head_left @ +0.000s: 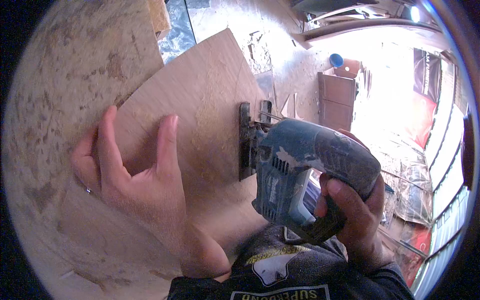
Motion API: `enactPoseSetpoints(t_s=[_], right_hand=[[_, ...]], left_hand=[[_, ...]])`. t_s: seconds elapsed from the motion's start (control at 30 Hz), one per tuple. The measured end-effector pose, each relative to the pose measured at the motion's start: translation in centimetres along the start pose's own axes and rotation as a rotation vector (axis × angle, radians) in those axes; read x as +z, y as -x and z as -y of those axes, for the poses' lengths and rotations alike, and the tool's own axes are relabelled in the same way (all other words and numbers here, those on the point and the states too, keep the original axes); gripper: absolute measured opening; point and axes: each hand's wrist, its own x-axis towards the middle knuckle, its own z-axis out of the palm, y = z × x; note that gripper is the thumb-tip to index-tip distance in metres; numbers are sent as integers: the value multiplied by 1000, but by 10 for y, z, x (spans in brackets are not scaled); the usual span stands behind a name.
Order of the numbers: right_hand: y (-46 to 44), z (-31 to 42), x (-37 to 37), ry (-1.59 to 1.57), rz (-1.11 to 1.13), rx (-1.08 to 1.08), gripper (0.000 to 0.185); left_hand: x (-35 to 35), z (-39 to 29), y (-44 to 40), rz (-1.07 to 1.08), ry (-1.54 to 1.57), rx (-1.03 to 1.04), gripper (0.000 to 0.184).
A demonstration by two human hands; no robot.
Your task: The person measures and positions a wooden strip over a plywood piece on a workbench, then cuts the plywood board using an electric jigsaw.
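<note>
A blue jigsaw (pixel 300 145) stands with its dark base plate against the edge of a thin brown wooden board (pixel 210 95). My right hand (pixel 355 205) is wrapped round the jigsaw's handle. Sawdust lies on the board near the tool. On the board's left part rests my left hand (pixel 140 170), with thumb and fingers spread apart; some fingers reach over the board's left edge, and their tips are partly hidden. The blade cannot be made out.
Under the board is a stained wooden work surface (pixel 55 120). Beyond it, on the floor, stand a brown cabinet (pixel 337 97) and a blue round container (pixel 336 60). Wood scraps (pixel 290 105) lie near the jigsaw. A wooden block (pixel 160 20) is at the top.
</note>
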Motion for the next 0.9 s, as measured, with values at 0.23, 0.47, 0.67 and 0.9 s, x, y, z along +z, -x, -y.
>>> enactPoseSetpoints(t_s=[0.23, 0.47, 0.67, 0.9], right_hand=[[-2, 5, 10, 18, -30, -5, 67], [0, 5, 2, -20, 4, 17, 66], [1, 9, 2, -6, -16, 36, 66], [-3, 12, 15, 49, -87, 17, 74]], left_hand=[[1, 4, -2, -19, 8, -1, 67], [-3, 1, 2, 3, 4, 29, 71], [-3, 2, 3, 2, 28, 21, 71], [-3, 2, 3, -4, 34, 1, 71]])
